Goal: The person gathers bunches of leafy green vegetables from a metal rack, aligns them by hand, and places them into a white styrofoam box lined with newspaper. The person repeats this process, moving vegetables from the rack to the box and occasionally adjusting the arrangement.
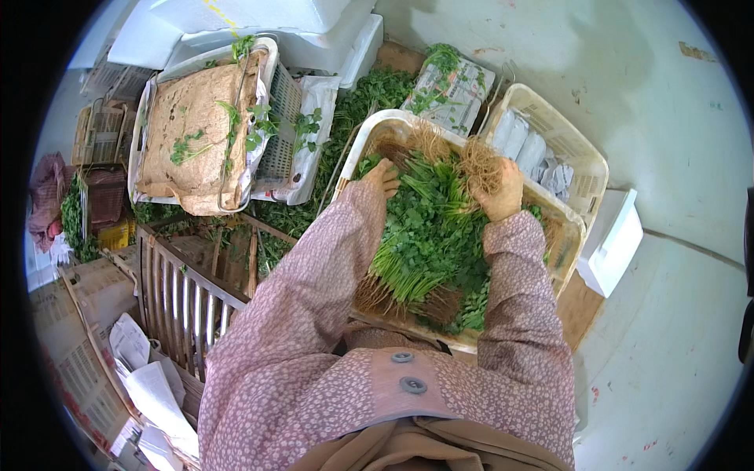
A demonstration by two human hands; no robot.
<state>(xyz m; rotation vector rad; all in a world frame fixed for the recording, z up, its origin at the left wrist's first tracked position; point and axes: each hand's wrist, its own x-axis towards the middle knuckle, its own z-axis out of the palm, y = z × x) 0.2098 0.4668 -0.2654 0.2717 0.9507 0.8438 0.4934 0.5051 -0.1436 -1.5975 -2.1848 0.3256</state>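
Note:
Bunches of coriander (432, 212) with green stems and long brown roots fill a cream plastic crate (571, 228) in front of me. At the upper right of the heap, my right hand (501, 195) is closed around the root end of a bunch, with tangled roots (481, 166) sticking up over the fingers. My left hand (382, 179) is at the heap's left side, just inside the crate wall. Its fingers are curled against the coriander, and the fingertips are partly hidden by leaves. More root ends spread along the crate's near side.
Behind on the right stands a cream crate (542, 114) with wrapped grey-white rolls. A paper-covered bundle (448, 94) lies beside it. At left, brown cardboard (196, 129) covers another crate. A bamboo chair (188, 294), loose greens (377, 90), white foam boxes (314, 47) and a foam lid (611, 243) surround me.

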